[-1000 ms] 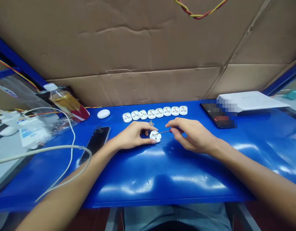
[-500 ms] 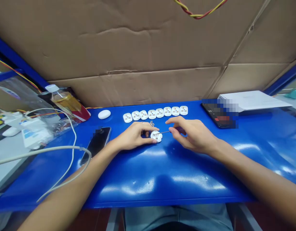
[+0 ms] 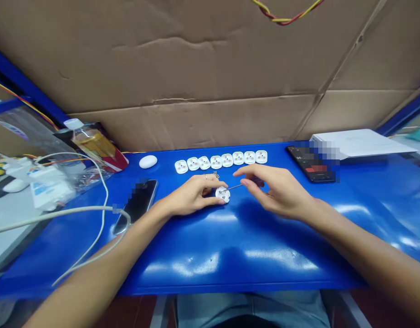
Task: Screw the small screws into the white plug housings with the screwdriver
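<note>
My left hand (image 3: pixel 196 195) is closed round the left side of a small round white plastic part (image 3: pixel 223 195), thumb and finger at its edge. That part lies on the blue table and has metal bits in its face. My right hand (image 3: pixel 274 189) grips a screwdriver (image 3: pixel 234 187); its thin shaft slants left to the part's face and its handle is hidden in the fingers. Just beyond my left fingers sits a little pile of small metal screws (image 3: pixel 216 175). Further back stands a row of several squarish white plastic parts (image 3: pixel 227 160) with metal bits in them.
Left of the row is a white oval object (image 3: pixel 148 161). A dark phone (image 3: pixel 136 205) lies by my left forearm, under a loose white cable (image 3: pixel 105 200). A bottle (image 3: pixel 95 143) leans at the back left. Another phone (image 3: pixel 310 164) and a white box (image 3: pixel 363 141) are back right.
The white part has turned slightly under the screwdriver and my left hand has shifted a little. My right hand keeps its grip, almost in the same place.
</note>
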The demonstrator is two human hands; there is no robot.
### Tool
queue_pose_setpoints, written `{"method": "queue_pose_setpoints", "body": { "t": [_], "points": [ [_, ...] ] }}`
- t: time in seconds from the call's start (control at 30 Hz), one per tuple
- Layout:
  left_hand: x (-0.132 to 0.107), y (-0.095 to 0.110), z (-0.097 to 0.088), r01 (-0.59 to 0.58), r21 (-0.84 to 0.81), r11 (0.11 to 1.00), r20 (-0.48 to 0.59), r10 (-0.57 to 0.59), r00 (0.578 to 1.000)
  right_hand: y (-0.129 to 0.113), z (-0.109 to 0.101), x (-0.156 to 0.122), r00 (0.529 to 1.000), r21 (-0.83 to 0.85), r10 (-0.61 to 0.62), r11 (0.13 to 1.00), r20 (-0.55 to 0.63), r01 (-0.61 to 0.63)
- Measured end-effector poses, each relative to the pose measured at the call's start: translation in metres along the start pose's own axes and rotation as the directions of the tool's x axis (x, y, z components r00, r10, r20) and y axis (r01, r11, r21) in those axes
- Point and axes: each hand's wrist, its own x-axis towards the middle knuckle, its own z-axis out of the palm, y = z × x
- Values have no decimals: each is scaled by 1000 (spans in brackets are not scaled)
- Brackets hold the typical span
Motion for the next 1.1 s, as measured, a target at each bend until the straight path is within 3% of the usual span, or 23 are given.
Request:
{"method": "queue_pose_setpoints", "body": {
  "t": [0.13, 0.33, 0.53, 0.77, 0.97, 1.1],
  "points": [
    [1, -2, -3, 17, 0, 1000, 8, -17, 1000, 3, -1, -2, 999, 33, -42, 999, 34, 41],
    [1, -4, -2, 27, 7, 1000, 23, -28, 999, 6, 5, -7, 1000, -82, 27, 996, -6, -27],
    [1, -2, -1, 27, -12, 1000, 6, -27, 1000, 1, 6, -6, 996, -7, -60, 998, -66, 60],
    [1, -2, 0, 32, -4, 999, 14, -32, 999, 5, 5, -6, 998, -110, 27, 993, -50, -32],
    [2, 1, 0, 57, -9, 998, 11, -56, 998, 3, 5, -6, 998, -16, -59, 998, -21, 59],
    [1, 0, 0, 42, 3, 999, 13, -42, 999, 0, 3, -5, 999, -42, -41, 998, -12, 41]
  ]
}}
